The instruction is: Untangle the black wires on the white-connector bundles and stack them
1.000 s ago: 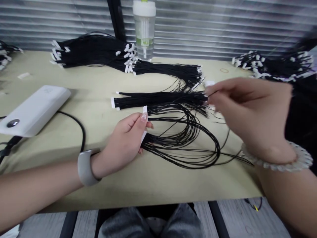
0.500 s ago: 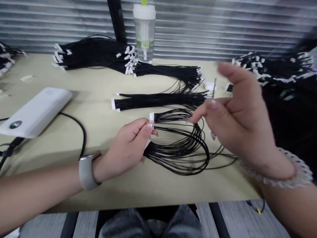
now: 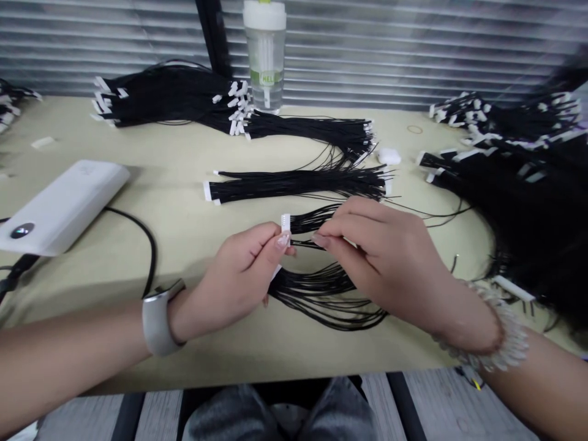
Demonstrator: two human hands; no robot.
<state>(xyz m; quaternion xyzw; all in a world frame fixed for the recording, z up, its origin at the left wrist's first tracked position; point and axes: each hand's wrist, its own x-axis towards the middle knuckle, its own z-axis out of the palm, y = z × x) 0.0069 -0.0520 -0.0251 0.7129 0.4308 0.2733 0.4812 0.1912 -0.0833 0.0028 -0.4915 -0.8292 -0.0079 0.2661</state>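
My left hand [image 3: 234, 278] pinches a white connector [image 3: 285, 222] between thumb and forefinger, with a loop of thin black wires [image 3: 331, 300] hanging from it onto the table [image 3: 184, 202]. My right hand [image 3: 386, 257] is closed in a pinch on a single black wire [image 3: 305, 244] just right of that connector, fingertips almost touching the left fingers. A straight bundle of black wires with a white end [image 3: 294, 182] lies just beyond both hands.
A white power bank [image 3: 59, 205] with a black cable [image 3: 144, 239] sits at the left. A clear bottle [image 3: 265, 55] stands at the back. Large heaps of black wire harnesses lie at the back left [image 3: 174, 98] and right [image 3: 519, 184]. A small white case [image 3: 389, 157] rests mid-right.
My right hand came down from the wire ends at the right, swung left and closed on a wire beside the connector. My left hand stayed put, holding the connector.
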